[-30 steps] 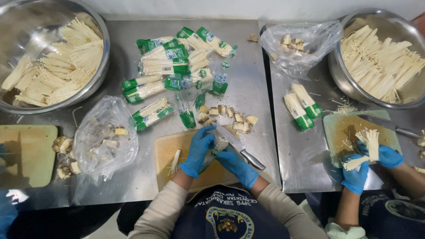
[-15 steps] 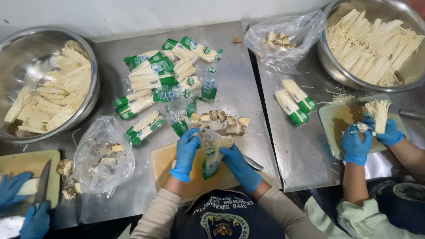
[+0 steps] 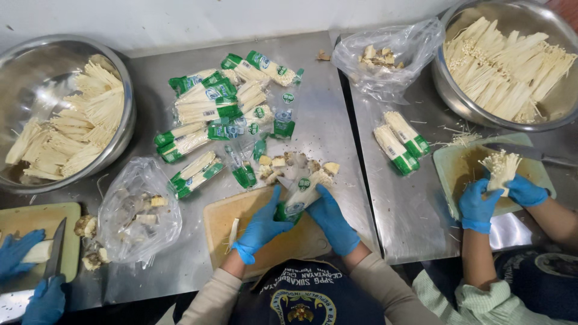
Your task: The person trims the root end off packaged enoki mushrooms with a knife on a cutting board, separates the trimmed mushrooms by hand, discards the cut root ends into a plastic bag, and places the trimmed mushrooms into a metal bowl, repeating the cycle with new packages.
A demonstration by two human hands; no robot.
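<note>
Both gloved hands grip a packet of enoki mushrooms over a cutting board.

The left hand (image 3: 262, 227) and right hand (image 3: 331, 219), in blue gloves, each close around the green-and-clear mushroom packet (image 3: 299, 195), held above the tan cutting board (image 3: 241, 216) on the steel worktop (image 3: 337, 132). Cut root ends (image 3: 289, 165) lie just beyond, near a heap of unopened packets (image 3: 223, 114). A steel bowl (image 3: 123, 114) of trimmed mushrooms sits far left.
</note>
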